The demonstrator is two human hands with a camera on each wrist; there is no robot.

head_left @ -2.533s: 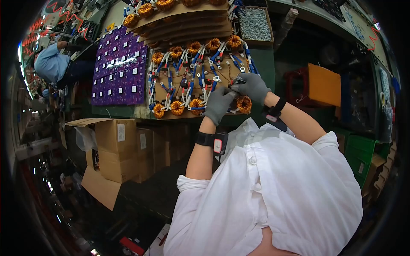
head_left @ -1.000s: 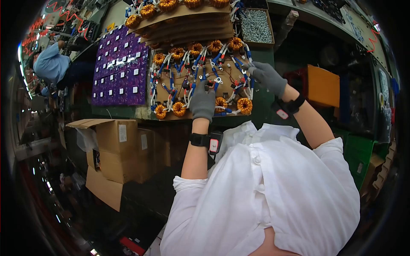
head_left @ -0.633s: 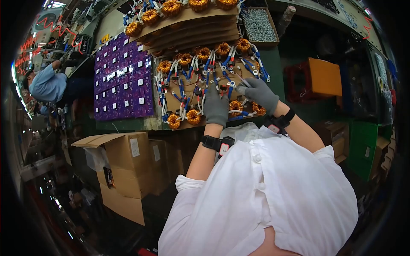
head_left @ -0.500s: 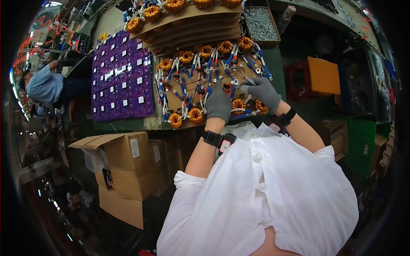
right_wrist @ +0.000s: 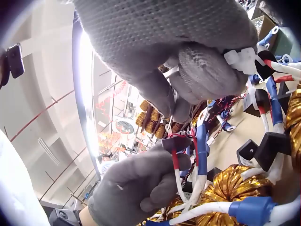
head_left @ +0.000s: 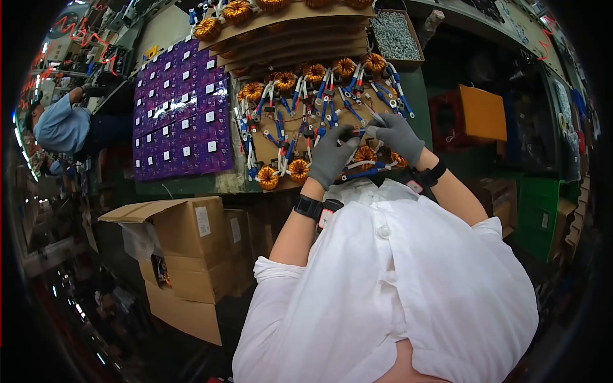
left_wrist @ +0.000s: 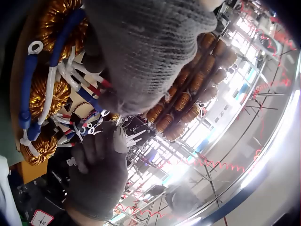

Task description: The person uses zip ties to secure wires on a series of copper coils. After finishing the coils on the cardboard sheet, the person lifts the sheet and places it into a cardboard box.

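Observation:
My gloved right hand (head_left: 399, 137) holds several white cable ties, whose heads (right_wrist: 241, 60) stick out beside its curled fingers in the right wrist view. Its thumb and fingertip pinch a thin strip above the wires. My gloved left hand (head_left: 331, 156) grips a cable lead (right_wrist: 176, 162) with a red sleeve, close to a small black part. Both hands meet over the front right of a cardboard sheet (head_left: 348, 120). Copper-wound toroid coils (right_wrist: 237, 186) with white and blue leads ending in ring terminals surround them. The left glove covers much of the work in the left wrist view.
Purple circuit boards (head_left: 182, 115) with white square parts lie left. Stacked cardboard layers (head_left: 287, 41) carrying coils stand behind, beside a box of metal fasteners (head_left: 396, 35). Open cartons (head_left: 185, 246) stand below the table edge; an orange panel (head_left: 483, 113) is at right.
The right hand has come in from the right side with the ties to meet the left hand. The left hand's fingers, earlier stretched among the leads, have curled in around a lead.

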